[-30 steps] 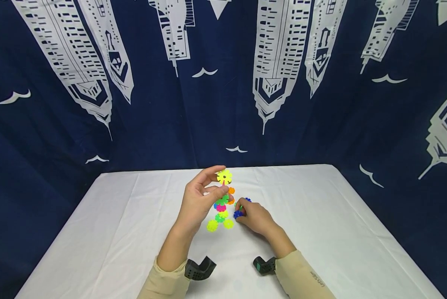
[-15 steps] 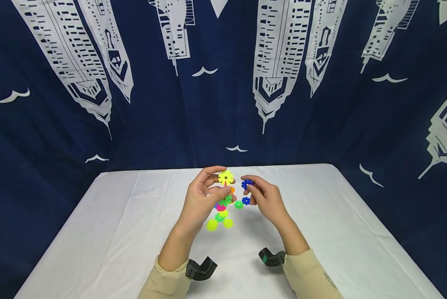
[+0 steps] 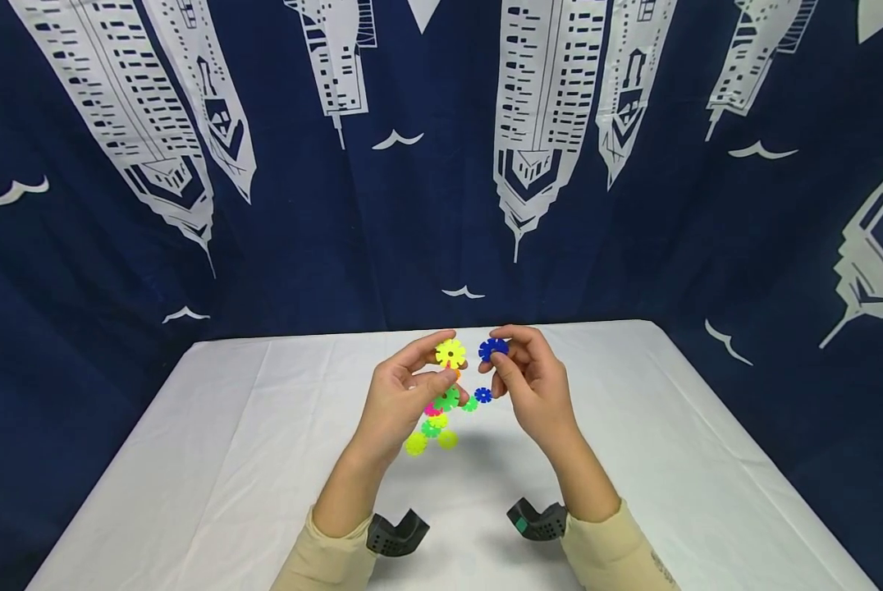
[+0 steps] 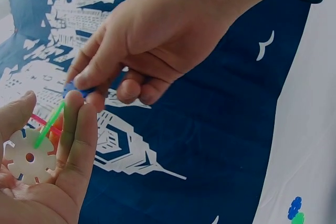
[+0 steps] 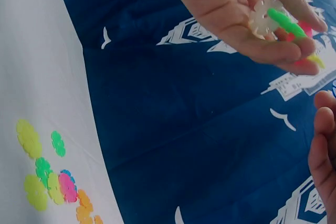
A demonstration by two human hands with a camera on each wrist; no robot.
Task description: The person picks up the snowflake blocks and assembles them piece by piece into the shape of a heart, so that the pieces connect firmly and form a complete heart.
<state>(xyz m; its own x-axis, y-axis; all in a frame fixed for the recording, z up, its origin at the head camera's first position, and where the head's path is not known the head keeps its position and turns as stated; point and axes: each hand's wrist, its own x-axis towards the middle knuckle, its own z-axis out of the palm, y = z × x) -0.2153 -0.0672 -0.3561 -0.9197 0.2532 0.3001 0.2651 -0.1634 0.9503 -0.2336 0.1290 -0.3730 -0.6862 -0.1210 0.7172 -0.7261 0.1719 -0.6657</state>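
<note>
In the head view my left hand [image 3: 397, 398] holds up a joined cluster of slotted snowflake discs, between thumb and fingers. A yellow disc [image 3: 450, 354] forms its top and a green disc [image 3: 447, 398] its lower part. The left wrist view adds a white disc [image 4: 30, 157] against the palm, with a pink piece edge-on behind the thumb. Just to the right, my right hand [image 3: 539, 386] pinches a dark blue snowflake disc [image 3: 494, 350] between thumb and fingers, level with the yellow one and a small gap apart. Fingers partly cover this blue disc in the left wrist view.
Loose discs lie on the white-covered table [image 3: 633, 460] below the hands: a blue disc [image 3: 482, 395], a small green disc [image 3: 470, 404], yellow ones [image 5: 35, 192], a pink one [image 5: 67, 187] and orange ones [image 5: 84, 208]. A navy printed curtain [image 3: 301, 246] hangs behind the table.
My right hand has picked the dark blue disc up off the table and raised it beside the cluster. My left hand keeps its hold, shifting slightly right.
</note>
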